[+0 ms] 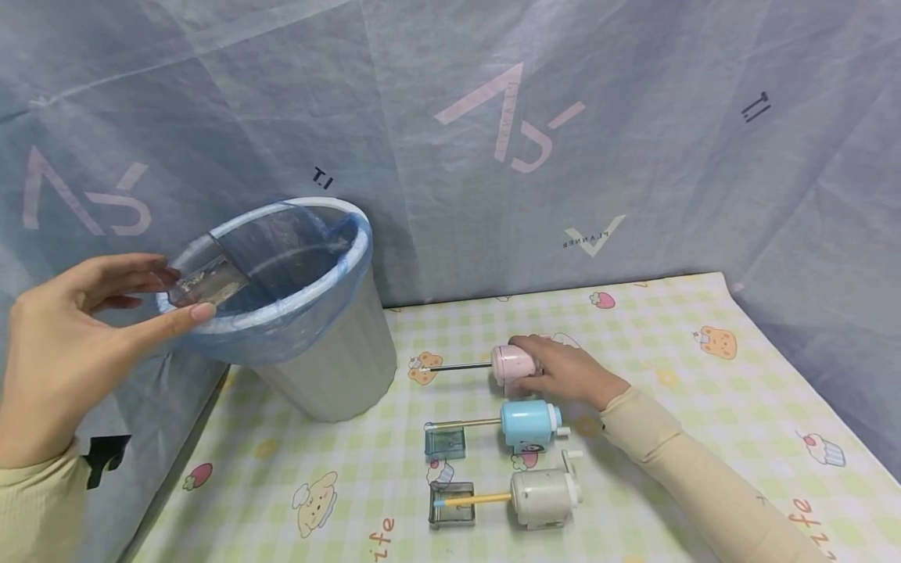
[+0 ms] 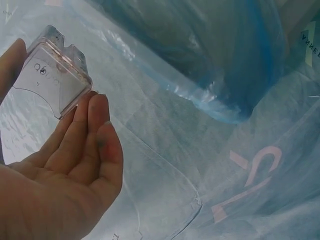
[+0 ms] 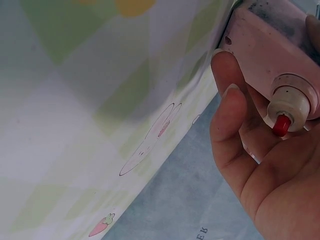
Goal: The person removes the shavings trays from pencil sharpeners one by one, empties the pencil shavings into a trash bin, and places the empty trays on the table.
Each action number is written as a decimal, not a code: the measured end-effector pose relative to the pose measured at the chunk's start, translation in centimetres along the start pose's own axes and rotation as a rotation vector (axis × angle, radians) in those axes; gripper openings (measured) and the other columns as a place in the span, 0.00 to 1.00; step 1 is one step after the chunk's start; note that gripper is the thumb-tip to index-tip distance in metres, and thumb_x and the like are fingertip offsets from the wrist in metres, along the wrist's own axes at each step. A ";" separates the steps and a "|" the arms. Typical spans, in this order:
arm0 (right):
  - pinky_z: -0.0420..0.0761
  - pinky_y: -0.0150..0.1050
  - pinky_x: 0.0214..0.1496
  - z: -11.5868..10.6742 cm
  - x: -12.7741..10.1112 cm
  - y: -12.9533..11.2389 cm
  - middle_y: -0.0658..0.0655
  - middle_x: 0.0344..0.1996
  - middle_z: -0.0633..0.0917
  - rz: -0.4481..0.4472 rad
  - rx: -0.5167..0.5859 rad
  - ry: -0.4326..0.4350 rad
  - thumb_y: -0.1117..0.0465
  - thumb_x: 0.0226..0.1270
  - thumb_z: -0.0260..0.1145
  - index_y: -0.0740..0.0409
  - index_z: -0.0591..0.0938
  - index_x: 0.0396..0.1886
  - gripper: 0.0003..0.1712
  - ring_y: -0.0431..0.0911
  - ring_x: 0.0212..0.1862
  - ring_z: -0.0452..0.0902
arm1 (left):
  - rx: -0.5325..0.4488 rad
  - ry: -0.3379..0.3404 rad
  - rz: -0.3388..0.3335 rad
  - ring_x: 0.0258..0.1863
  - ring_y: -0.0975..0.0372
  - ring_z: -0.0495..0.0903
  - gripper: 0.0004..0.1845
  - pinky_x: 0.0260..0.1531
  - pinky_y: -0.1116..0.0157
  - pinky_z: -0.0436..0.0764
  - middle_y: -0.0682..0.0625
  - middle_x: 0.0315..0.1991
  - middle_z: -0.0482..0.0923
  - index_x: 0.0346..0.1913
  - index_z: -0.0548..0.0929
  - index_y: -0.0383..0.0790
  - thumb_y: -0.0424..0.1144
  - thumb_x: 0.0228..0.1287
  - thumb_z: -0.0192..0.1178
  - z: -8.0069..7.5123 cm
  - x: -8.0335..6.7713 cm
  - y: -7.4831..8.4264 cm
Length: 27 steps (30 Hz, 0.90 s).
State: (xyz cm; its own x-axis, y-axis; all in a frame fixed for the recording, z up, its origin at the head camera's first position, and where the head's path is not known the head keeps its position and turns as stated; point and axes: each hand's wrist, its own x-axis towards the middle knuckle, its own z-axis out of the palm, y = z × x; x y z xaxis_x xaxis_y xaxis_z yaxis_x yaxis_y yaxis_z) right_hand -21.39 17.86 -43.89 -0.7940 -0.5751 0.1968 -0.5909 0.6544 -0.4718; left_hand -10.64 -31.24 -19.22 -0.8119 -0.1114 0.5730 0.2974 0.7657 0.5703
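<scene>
My left hand (image 1: 84, 332) pinches a clear plastic shavings drawer (image 1: 214, 283) between thumb and fingers. It is tilted over the mouth of the waste bin (image 1: 352, 344), with bits of shavings showing inside. In the left wrist view, the drawer (image 2: 50, 75) sits at the fingertips beside the blue liner. On the table, my right hand (image 1: 573, 367) grips a pink pencil sharpener (image 1: 510, 364) from behind. A dark pencil (image 1: 461, 367) sticks out of its front to the left. The right wrist view shows the pink body (image 3: 265, 55) with a red-tipped knob (image 3: 282, 124) near the palm.
A blue sharpener (image 1: 526, 424) with a pencil in it stands nearer, its teal drawer (image 1: 456, 446) under the pencil. Nearest is a grey sharpener (image 1: 540, 500) holding a yellow pencil (image 1: 486, 498) over a dark drawer (image 1: 464, 516). A fabric backdrop (image 1: 450, 195) hangs behind the table.
</scene>
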 end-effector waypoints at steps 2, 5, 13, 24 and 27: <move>0.82 0.43 0.43 0.0 0.0 0.0 0.46 0.43 0.84 -0.002 0.001 0.002 0.48 0.69 0.77 0.57 0.78 0.66 0.32 0.41 0.41 0.78 | 0.022 -0.001 0.004 0.46 0.75 0.81 0.31 0.46 0.83 0.73 0.71 0.44 0.84 0.60 0.87 0.45 0.35 0.51 0.87 -0.1 0.2 -0.1; 0.82 0.44 0.44 0.1 0.0 0.0 0.46 0.43 0.84 -0.006 0.002 0.005 0.48 0.69 0.77 0.57 0.79 0.66 0.32 0.41 0.41 0.78 | 0.048 -0.009 -0.003 0.46 0.76 0.80 0.32 0.46 0.83 0.73 0.73 0.44 0.83 0.61 0.86 0.43 0.37 0.51 0.87 -0.3 0.4 -0.3; 0.81 0.44 0.43 0.1 0.0 0.0 0.47 0.43 0.84 0.004 0.000 0.004 0.49 0.69 0.77 0.56 0.78 0.66 0.32 0.41 0.40 0.78 | 0.113 -0.037 -0.008 0.45 0.81 0.78 0.36 0.46 0.84 0.70 0.77 0.44 0.80 0.61 0.85 0.43 0.41 0.48 0.89 -0.9 1.1 -0.7; 0.81 0.43 0.42 0.1 0.1 -0.1 0.46 0.42 0.84 0.011 0.011 -0.001 0.49 0.69 0.77 0.56 0.78 0.65 0.32 0.41 0.39 0.78 | 0.168 -0.060 0.006 0.45 0.83 0.75 0.35 0.47 0.83 0.68 0.78 0.43 0.77 0.61 0.84 0.43 0.45 0.50 0.88 -1.1 2.1 -0.7; 0.81 0.44 0.42 0.1 0.1 -0.1 0.47 0.43 0.84 0.016 0.014 -0.003 0.49 0.69 0.77 0.57 0.78 0.66 0.32 0.41 0.40 0.78 | 0.173 -0.069 0.012 0.46 0.84 0.74 0.36 0.48 0.82 0.67 0.78 0.44 0.77 0.62 0.84 0.42 0.45 0.49 0.88 -0.9 2.4 -0.7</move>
State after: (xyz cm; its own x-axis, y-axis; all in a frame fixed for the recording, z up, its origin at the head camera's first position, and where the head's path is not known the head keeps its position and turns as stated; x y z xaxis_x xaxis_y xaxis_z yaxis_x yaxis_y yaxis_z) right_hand -21.38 17.72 -43.95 -0.8030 -0.5661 0.1865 -0.5760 0.6566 -0.4869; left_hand -12.30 -32.63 -17.70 -0.8431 -0.0627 0.5341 0.2210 0.8651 0.4504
